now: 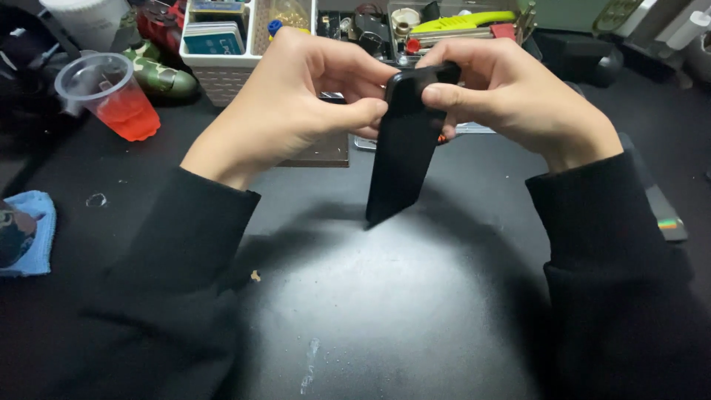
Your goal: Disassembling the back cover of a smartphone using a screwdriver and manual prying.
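A black smartphone (401, 155) stands nearly upright above the dark table (385, 311), its lower corner close to the surface. My left hand (296, 96) grips its left edge near the top, thumb pressed on the face. My right hand (511, 96) holds the top end, thumb across the upper front and fingers curled over the top edge. Both arms wear black sleeves. The phone's screen is dark.
A clear plastic cup (111, 96) with red liquid stands at the far left. A white basket (222, 52) and a tray of small tools (437, 30) line the back. A blue cloth (33, 230) lies at the left edge. A dark flat block (322, 152) sits behind my left hand.
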